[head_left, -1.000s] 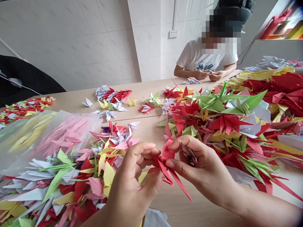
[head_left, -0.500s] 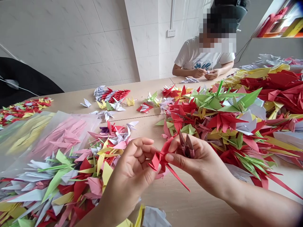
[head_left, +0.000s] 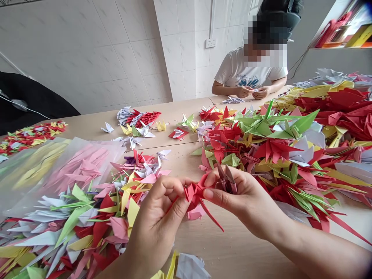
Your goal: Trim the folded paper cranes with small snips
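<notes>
A red folded-paper crane (head_left: 195, 192) is held between both my hands above the table, one narrow point hanging down to the right. My left hand (head_left: 162, 213) pinches its left side between thumb and forefinger. On the other side, my right hand (head_left: 232, 197) is closed with thumb and forefinger on the red paper. Tucked in the curled fingers of that hand is a dark two-pointed tool (head_left: 227, 180), resembling small snips, its tips upward. Its handle is mostly hidden. Pink paper (head_left: 197, 212) lies just below the crane.
Multicoloured paper cranes (head_left: 87, 221) heap at the left, a larger pile (head_left: 279, 151) at the right. Clear bags (head_left: 72, 164) of folded paper lie at the left. Red-and-white stacked cranes (head_left: 138, 117) sit at the back. Across the table (head_left: 209, 244) a person (head_left: 250, 77) handles paper.
My left fingers have closed in on the crane's left side, where they were more spread. The crane has turned slightly and its hanging point has shifted left. The tool stays in my right hand.
</notes>
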Action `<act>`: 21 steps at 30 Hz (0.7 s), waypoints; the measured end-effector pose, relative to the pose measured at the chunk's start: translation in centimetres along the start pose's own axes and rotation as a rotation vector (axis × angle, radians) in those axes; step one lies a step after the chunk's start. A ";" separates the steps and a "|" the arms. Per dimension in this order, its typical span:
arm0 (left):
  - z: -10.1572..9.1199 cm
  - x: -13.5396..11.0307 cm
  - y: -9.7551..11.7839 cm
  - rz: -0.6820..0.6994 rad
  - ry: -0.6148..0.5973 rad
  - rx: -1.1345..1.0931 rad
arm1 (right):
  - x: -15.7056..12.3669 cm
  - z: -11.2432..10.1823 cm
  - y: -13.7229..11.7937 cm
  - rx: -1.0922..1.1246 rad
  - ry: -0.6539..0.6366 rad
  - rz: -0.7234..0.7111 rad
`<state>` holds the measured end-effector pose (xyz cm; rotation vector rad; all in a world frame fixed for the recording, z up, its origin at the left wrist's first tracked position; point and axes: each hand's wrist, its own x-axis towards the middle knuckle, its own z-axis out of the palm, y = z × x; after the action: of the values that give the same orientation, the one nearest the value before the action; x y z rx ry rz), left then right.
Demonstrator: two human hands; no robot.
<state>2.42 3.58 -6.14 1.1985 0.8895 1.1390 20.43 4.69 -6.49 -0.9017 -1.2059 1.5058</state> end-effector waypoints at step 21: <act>-0.3 0.0 -0.2 0.085 -0.083 0.118 | -0.3 0.7 0.4 0.149 -0.016 -0.024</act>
<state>2.14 3.62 -6.40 1.3818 0.8585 1.1086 19.71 4.19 -6.73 -0.7745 -1.0961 1.5645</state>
